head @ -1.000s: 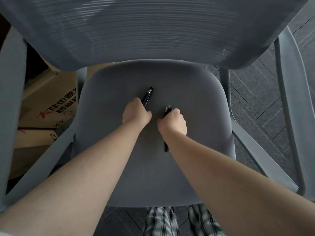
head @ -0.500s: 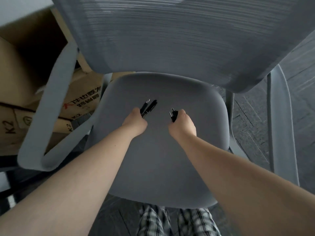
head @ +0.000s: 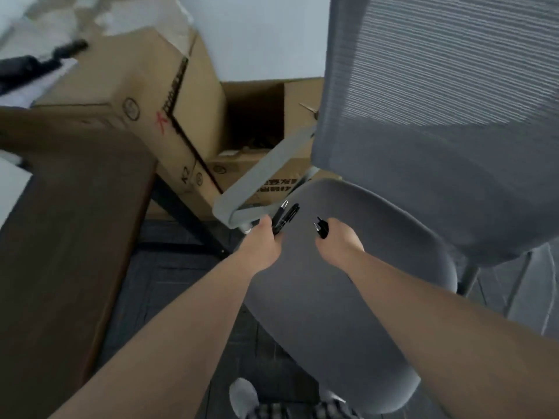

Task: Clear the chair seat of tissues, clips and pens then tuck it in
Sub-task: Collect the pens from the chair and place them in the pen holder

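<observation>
- Left hand (head: 266, 241): fingers closed in a fist around two black pens (head: 284, 217). The pen tips stick out above the fist, pointing up and to the right. The hand is held over the left front edge of the chair seat (head: 348, 297), just beside the end of the grey armrest (head: 257, 189).
- Right hand (head: 340, 240): fingers closed around a dark pen (head: 322, 228). Only a short end shows above the knuckles, so whether it is one pen or more cannot be told. The hand is above the middle of the seat.
- Chair seat: grey, smooth; the visible surface carries no loose items. Both forearms cross part of it from below.
- Chair back (head: 438, 131): grey mesh, upper right of view, leaning over the seat.
- Desk (head: 66, 237): dark brown wood top, to the left of the chair and apart from it.
- Cardboard boxes (head: 157, 95): stacked behind the desk and the armrest, one of them open at the top.
- Floor (head: 169, 282): dark carpet tiles between desk and chair.
- A grey shoe (head: 243, 397) and checked trousers show at the bottom edge.
</observation>
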`<state>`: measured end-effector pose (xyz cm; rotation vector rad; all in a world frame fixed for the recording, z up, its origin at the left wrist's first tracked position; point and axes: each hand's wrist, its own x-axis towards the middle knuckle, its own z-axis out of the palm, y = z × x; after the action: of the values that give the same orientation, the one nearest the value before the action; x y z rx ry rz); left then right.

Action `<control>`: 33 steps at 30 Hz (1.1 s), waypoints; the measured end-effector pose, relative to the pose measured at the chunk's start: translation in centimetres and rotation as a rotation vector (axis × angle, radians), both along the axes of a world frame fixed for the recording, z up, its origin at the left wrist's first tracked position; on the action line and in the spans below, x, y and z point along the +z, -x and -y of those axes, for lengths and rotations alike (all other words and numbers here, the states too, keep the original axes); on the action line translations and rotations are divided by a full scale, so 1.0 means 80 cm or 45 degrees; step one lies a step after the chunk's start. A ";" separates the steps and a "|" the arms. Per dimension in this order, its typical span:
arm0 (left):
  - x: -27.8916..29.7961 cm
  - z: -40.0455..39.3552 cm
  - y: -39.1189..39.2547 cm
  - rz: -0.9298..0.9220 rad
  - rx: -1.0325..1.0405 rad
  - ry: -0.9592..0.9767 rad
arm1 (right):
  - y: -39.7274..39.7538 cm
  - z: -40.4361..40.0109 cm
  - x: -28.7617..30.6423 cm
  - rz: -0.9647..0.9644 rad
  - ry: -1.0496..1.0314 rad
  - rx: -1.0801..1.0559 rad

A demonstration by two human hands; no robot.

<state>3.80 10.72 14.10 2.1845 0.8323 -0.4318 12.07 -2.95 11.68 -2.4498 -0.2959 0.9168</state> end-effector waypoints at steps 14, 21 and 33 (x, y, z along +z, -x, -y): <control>0.167 -0.146 0.344 0.532 1.090 -0.062 | 0.270 -0.241 0.169 0.103 -0.422 0.582; 0.187 -0.182 0.540 0.704 1.506 0.010 | 0.482 -0.325 0.203 0.001 -0.684 0.662; 0.151 -0.222 0.709 1.041 1.845 0.225 | 0.681 -0.418 0.200 -0.163 -0.894 0.612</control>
<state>-52.95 28.49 26.16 0.9359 1.4657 0.9747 -42.41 30.46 27.67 -1.6871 -1.0022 0.9427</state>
